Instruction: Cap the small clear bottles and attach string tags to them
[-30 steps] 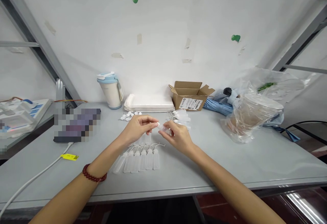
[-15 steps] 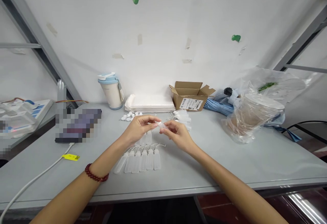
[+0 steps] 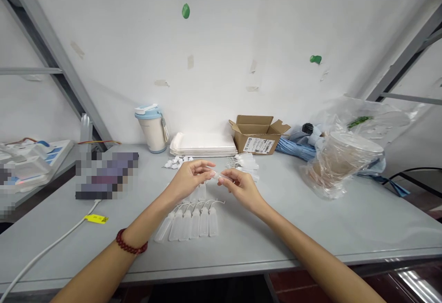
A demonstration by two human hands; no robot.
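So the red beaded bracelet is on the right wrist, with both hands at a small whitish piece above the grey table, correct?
Not quite: the head view shows the red beaded bracelet on the left wrist. The left hand and right hand are indeed at a small whitish piece above the grey table.
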